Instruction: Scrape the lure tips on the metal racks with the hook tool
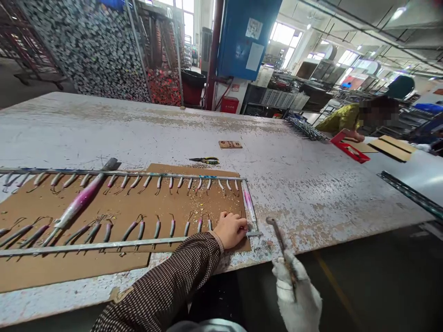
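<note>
Resting the left hand [231, 229], fingers curled and hold unclear, at the near right corner of a rack [104, 244] seemingly almost filled with lures [172, 227], and gripping a hooked rod [278, 237] in the gloved right hand [299, 299].

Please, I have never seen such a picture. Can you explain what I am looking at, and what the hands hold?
There is no machine: a camera worn on a person's head looks down at their own two hands. The left hand, in a checked sleeve, rests on the corner of a metal frame that carries rows of small pink-grey pieces, over cardboard on a worn table. The gloved right hand grips a thin metal rod. A yellow-handled tool lies farther back.
</note>
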{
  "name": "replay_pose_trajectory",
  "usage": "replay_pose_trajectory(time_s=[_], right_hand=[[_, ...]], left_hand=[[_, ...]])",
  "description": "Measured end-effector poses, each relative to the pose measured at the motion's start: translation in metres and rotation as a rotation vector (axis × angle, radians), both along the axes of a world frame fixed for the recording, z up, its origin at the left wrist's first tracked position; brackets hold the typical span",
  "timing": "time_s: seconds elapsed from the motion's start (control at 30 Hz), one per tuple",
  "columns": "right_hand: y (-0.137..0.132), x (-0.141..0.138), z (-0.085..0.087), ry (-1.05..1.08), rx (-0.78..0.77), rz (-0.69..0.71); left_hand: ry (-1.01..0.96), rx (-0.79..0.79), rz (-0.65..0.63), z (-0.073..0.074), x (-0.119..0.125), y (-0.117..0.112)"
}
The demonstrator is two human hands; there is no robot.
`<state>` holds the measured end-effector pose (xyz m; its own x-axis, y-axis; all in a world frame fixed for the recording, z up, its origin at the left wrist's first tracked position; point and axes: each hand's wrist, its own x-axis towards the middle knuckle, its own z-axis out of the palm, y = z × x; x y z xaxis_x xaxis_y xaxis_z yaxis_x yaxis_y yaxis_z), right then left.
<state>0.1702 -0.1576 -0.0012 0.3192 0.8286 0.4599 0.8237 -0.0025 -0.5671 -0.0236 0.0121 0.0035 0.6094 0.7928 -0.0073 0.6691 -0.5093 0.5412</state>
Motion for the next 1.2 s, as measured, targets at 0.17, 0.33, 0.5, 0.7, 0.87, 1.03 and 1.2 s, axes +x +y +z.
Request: replay_pose_trajectory(time_s=[0.17, 0.33, 0.5, 0.7, 0.87, 1.03, 1.2], right_hand=[[0.002, -0.001, 0.005, 0.017, -0.067, 0.067], [0.003, -0.003, 0.004, 0.039, -0.011, 0.048], [0.002, -0.003, 0.005, 0.105, -0.04, 0.038], [0.001, 0.002, -0.006, 0.125, -0.209, 0.103], [-0.003, 0.007, -0.016, 0.249, -0.093, -0.013], [-0.002, -0.003, -0.013, 0.197, -0.055, 0.029], [-0.009, 0.001, -0.006, 0.179, -0.026, 0.032]], left_hand=[[0.004, -0.021, -0.017, -0.001, 0.0, 0.001], [-0.004, -0.018, -0.005, 0.001, 0.0, 0.0], [-0.023, -0.035, -0.013, 0.001, -0.001, -0.001], [-0.04, -0.047, -0.01, 0.0, -0.001, -0.001], [-0.085, -0.074, 0.0, 0.003, -0.004, 0.0], [-0.152, -0.161, 0.025, 0.006, -0.008, 0.001], [-0.109, -0.112, -0.033, 0.002, -0.007, 0.003]])
